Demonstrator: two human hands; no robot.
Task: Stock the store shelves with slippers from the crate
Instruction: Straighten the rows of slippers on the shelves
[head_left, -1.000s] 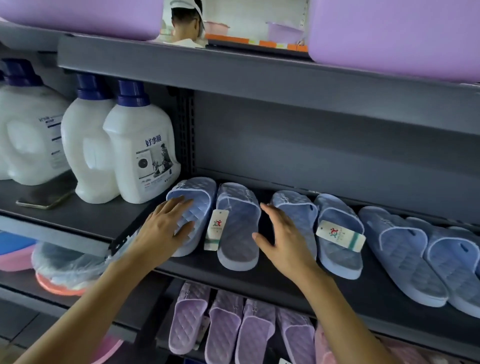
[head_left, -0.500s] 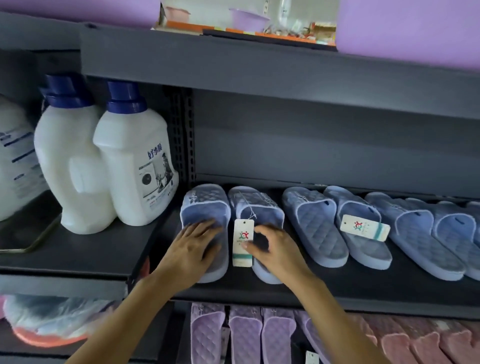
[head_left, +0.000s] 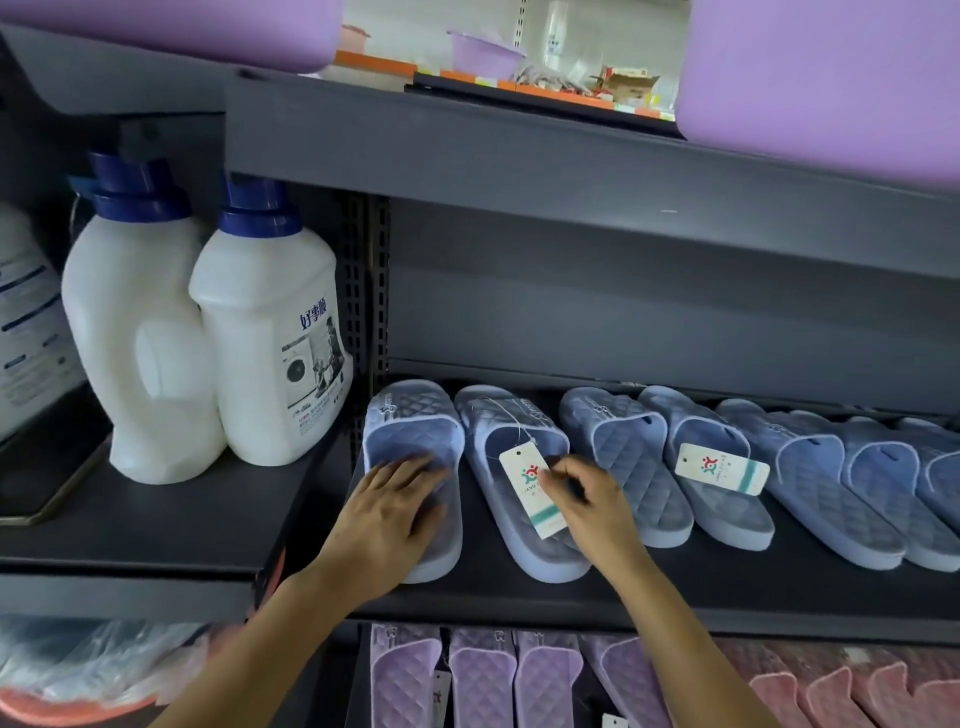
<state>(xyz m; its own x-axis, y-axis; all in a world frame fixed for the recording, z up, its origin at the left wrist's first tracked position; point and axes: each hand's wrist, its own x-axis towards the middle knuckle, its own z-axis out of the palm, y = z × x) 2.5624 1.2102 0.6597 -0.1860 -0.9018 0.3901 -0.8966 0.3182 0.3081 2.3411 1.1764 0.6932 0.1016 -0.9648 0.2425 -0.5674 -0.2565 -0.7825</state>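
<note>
White soap bottles come first, far left of the frame: a big bottle & a 2nd bottle w/ a washing machine pic on its label. Both have dark blue caps, stand up straight and touch each other on the left shelf. Below that, at the btm left corner, sits a see-through plastic bag w/ something orange inside; can't tell what.

Next is the slipper shelf, dark grey, mid frame. Blue slippers lie on it in a row, toes to the back. The left hand lies flat on the 1st blue slipper, fingers straight & spread a bit, pressing on the foot part. That slipper is at the left end of the row, just beside the shelf post.

Just beside it is the 2nd blue slipper, tilted a bit to the right. A first tag, white w/ a red & green logo, lies on it on a thin string. The right hand has its fingers curled & looks to pinch the tag's right edge.

More to the right: a 3rd blue slipper, partly under the right hand, then a 4th blue slipper w/ a second tag on it. More blue slippers run to the right edge, packed close, some overlapping.

One level down, btm of the frame: purple slippers, then pink slippers at btm right.

Up top, a purple tub sits upper left & another purple tub upper right.
</note>
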